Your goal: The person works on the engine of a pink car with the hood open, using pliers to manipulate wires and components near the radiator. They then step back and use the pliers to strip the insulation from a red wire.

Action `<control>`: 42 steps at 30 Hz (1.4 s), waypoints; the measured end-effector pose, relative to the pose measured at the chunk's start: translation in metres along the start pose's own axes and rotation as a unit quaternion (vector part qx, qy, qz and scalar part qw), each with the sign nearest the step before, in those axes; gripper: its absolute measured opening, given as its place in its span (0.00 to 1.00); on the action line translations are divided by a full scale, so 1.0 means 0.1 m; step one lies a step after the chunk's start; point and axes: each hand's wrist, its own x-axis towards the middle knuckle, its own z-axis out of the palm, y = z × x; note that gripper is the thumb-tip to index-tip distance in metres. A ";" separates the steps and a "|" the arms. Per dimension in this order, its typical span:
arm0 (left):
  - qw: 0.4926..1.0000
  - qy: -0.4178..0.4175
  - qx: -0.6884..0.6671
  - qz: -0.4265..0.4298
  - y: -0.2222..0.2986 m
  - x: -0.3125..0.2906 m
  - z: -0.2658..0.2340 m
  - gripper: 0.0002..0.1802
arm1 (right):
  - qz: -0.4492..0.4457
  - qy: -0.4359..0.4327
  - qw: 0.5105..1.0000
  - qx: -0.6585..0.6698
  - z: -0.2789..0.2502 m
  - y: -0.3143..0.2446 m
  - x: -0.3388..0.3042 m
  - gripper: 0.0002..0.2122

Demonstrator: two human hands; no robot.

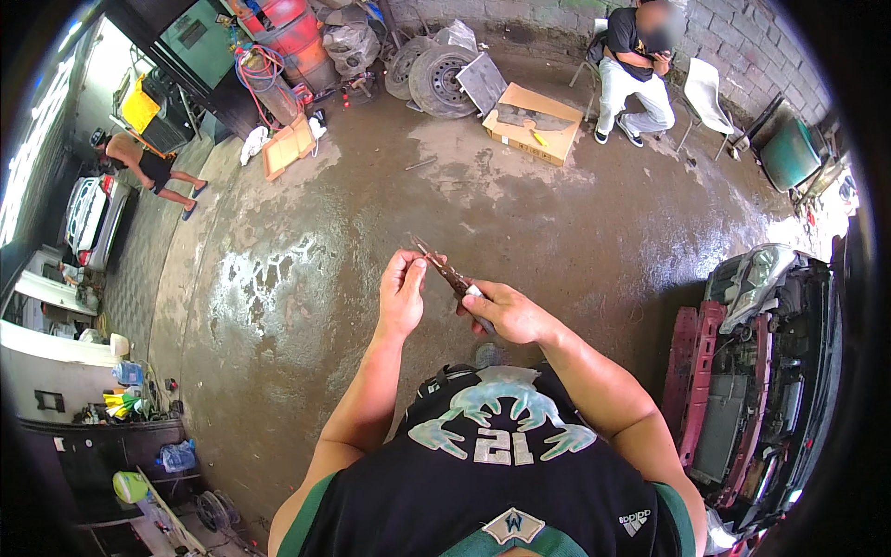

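Both my hands are raised in front of my chest over the wet floor. My right hand (504, 311) is closed round the grey-and-white handle end of a slim, dark brown tapered piece (450, 277). Its kind is too small to make out. Thin, light-coloured strands or points stick out at its far end. My left hand (405, 284) pinches with thumb and fingertips close to that far end. Whether the fingers hold the piece itself or a thin strand beside it, I cannot tell.
A car's stripped front end (733, 399) stands close on my right. Ahead are a cardboard box (532, 125), wheels (440, 80), a wooden frame (289, 147) and a gas cylinder (277, 97). One person (635, 74) sits at the far wall beside a white chair (705, 93); another (148, 165) bends at left.
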 end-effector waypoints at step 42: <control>0.996 0.027 -0.078 -0.045 -0.15 0.12 0.17 0.05 | -0.018 0.097 0.990 -0.097 -0.02 0.08 -0.03 0.23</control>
